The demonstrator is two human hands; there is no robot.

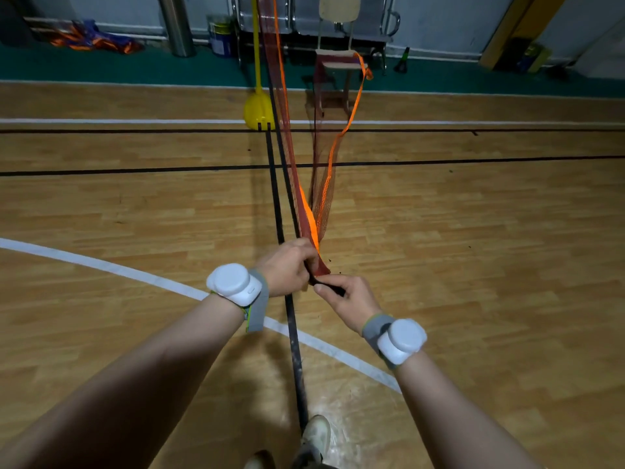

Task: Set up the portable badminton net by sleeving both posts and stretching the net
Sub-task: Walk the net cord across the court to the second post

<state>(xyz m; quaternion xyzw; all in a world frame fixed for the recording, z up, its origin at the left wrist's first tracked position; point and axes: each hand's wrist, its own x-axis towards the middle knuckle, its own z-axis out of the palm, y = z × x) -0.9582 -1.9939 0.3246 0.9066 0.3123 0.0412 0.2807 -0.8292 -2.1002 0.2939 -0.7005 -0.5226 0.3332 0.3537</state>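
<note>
**Dim hall, brighter middle, dark corners**

The light is weak and seems to fall from above. The wooden floor [473, 231] is brightest in the middle of the frame, while all four corners sink into darkness, most of all the upper left. At the lower centre, beside the shoe [316, 434], the varnish shows a pale patch of glare. Just left of it lies a soft shadow. The white wrist device [233, 282] left of centre is nearly washed out. The net [318, 211] is sharp at the centre and grows soft toward the back wall [439, 22], which looks smeared. The wide lens stretches the forearms at the lower edge and leans the uprights at the top outward.
</note>
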